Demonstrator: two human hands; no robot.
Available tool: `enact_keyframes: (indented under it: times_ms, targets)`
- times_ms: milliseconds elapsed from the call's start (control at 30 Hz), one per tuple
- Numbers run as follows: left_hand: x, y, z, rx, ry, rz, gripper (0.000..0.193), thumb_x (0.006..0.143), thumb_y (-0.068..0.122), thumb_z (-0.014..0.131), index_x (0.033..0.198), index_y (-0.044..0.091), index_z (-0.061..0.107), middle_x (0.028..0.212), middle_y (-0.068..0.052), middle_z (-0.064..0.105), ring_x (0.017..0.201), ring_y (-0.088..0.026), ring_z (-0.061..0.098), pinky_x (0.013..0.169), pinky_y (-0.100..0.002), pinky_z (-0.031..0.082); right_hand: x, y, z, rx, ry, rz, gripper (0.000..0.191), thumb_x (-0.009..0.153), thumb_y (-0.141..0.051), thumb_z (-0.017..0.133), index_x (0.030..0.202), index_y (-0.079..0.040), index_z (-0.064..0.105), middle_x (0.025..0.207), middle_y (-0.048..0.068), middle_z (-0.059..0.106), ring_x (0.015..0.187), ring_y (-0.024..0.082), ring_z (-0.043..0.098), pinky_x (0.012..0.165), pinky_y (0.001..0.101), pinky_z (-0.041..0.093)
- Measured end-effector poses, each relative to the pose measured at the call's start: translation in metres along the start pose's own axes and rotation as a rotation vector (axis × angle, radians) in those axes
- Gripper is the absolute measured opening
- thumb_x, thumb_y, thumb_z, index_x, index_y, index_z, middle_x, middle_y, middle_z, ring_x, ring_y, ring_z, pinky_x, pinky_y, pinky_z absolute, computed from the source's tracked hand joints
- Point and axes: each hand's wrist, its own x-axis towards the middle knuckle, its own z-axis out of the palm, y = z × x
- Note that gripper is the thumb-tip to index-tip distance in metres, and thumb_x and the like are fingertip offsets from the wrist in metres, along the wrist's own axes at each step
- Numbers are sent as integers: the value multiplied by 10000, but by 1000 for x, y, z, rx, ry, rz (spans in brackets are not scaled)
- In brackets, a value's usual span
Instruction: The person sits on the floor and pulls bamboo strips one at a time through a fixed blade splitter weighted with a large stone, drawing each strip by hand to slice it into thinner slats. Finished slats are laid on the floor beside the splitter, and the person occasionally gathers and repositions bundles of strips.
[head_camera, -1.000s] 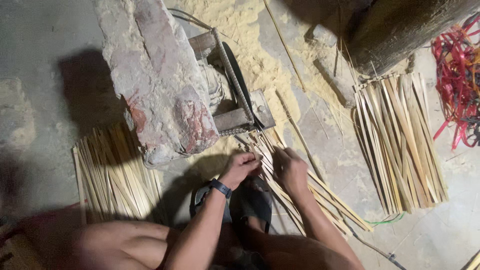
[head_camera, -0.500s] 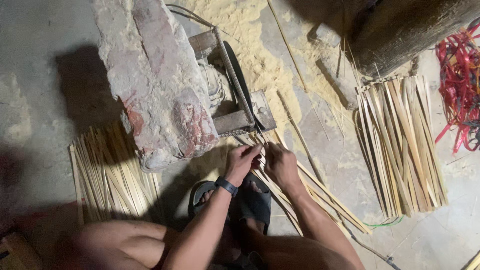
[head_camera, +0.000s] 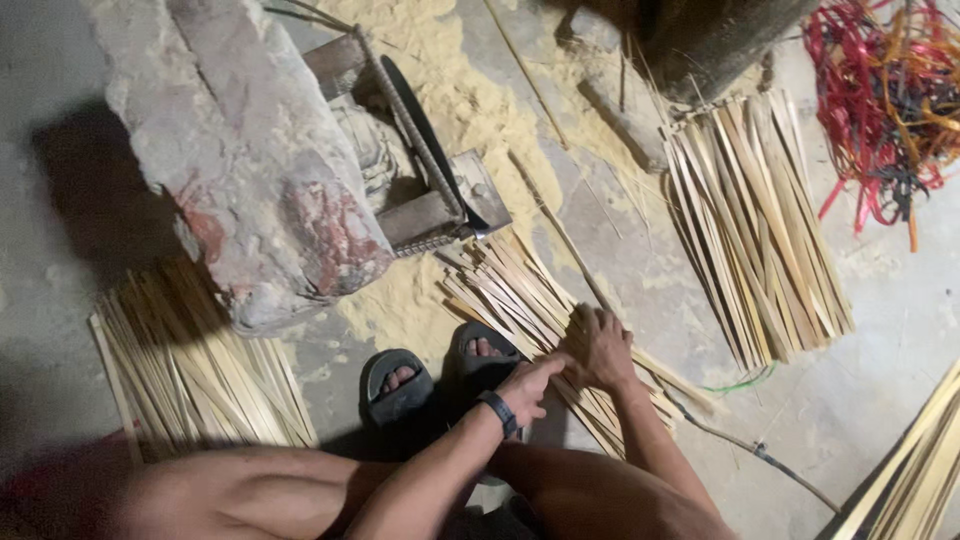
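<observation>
Pile of thin bamboo strips lies mid-frame on the concrete floor, long axis running diag. from upper left, by the metal blade jig, to lower right near the person's knee. Both hands sit at the lower-right part of the pile. Right hand is palm-down on top of the strips, fingers curled over them, pressing or gripping a few. Left hand, black wristband, is just beside it to the lower left, fingers bent toward the same strips; can't tell if it actually pinches any. Right hand is further up the pile, so nearer the jig. Sandalled feet just left of the pile. Other strip bundles: lower left and upper right, well apart.
</observation>
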Motion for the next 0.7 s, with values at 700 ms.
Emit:
enact_keyframes:
  times_ms: [700]
  targets:
    - [-19,1,79,7,77,176,531,744,356,891,1115,-9,784,1050,-165,717,815,-225,655,660,-347,548,-113,7,23,900,58,243,634,700,-15,792,1280,6,534,1032,206,723,977,314,710,859,413,565]
